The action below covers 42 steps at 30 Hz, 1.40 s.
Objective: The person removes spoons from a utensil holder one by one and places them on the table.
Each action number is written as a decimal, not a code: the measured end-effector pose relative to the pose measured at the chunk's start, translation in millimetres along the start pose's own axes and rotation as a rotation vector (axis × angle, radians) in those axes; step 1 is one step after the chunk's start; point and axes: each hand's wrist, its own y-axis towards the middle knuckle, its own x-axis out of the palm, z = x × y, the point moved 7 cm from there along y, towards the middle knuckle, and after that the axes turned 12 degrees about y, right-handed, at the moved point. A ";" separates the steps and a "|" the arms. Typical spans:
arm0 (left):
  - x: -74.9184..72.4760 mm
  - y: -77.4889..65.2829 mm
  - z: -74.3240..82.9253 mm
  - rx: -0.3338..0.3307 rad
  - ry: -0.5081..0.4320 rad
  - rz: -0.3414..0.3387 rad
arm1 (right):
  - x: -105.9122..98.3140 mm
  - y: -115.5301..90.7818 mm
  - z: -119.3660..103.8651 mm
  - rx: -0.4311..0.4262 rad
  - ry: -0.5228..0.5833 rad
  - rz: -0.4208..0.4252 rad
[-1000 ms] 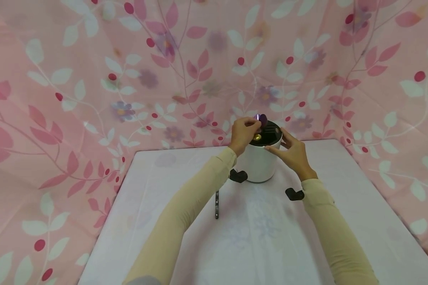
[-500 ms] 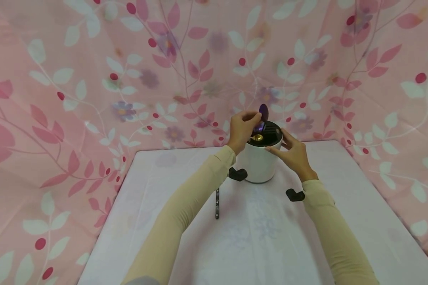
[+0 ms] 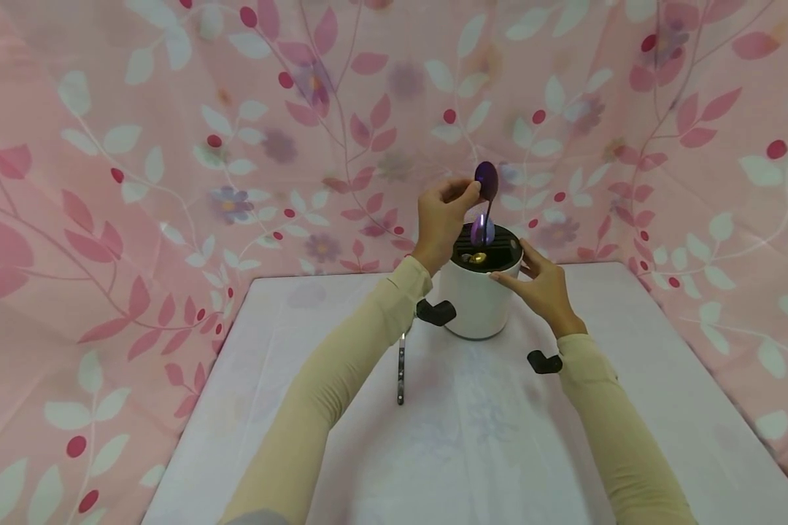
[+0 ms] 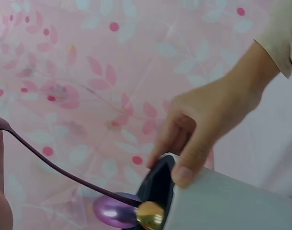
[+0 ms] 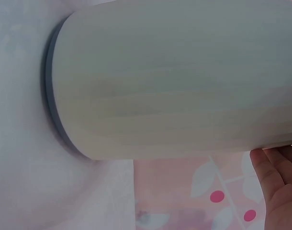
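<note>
A white cylindrical cutlery holder (image 3: 476,302) with a black slotted top stands upright on the table. My left hand (image 3: 443,219), above its left side, pinches a dark purple spoon (image 3: 487,181) by the bowl. The spoon's thin handle reaches down into the top; its lower end is hidden. A second, shiny purple spoon (image 4: 116,211) and a gold spoon (image 4: 150,215) stick out of the slots, bowls up. At the rim on the right side, my right hand (image 3: 543,288) grips the holder, thumb in front and fingers behind, as the left wrist view also shows (image 4: 208,120).
A knife with a black riveted handle (image 3: 401,375) lies on the white-covered table (image 3: 473,452), left of the holder and partly behind the left sleeve. Pink floral cloth (image 3: 341,146) hangs close behind the holder and along both sides.
My left hand has risen, drawing the dark purple spoon upward so more of its handle shows. The second purple spoon is now uncovered. My right hand stays on the holder.
</note>
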 end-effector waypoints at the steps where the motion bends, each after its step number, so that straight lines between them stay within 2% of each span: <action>1: -1.1 0.6 3.9 0.004 -0.006 0.003 | 0.0 -0.2 -0.3 0.001 -0.003 0.000; 6: -9.0 2.8 22.3 0.022 -0.043 0.028 | 0.5 -0.5 -1.4 -0.001 -0.006 -0.003; 10: -18.7 4.9 31.2 0.035 -0.065 0.060 | 0.6 -0.9 -0.2 0.005 -0.005 -0.008; 15: -33.0 8.1 34.2 0.052 -0.106 0.078 | 0.9 -1.0 1.6 -0.008 -0.002 -0.011; 21: -56.2 3.9 32.6 0.063 -0.137 0.090 | 2.2 -1.3 1.6 -0.016 0.009 -0.013; 26: -81.7 1.0 21.5 0.040 -0.145 0.124 | 1.5 -0.9 0.7 -0.033 0.020 -0.002; 36: -139.9 -9.0 -25.3 -0.108 -0.103 0.236 | 1.6 -1.0 1.8 -0.029 0.031 0.006; 42: -165.8 -16.1 -47.0 -0.177 -0.126 0.272 | 2.2 -1.8 1.6 -0.005 0.029 0.002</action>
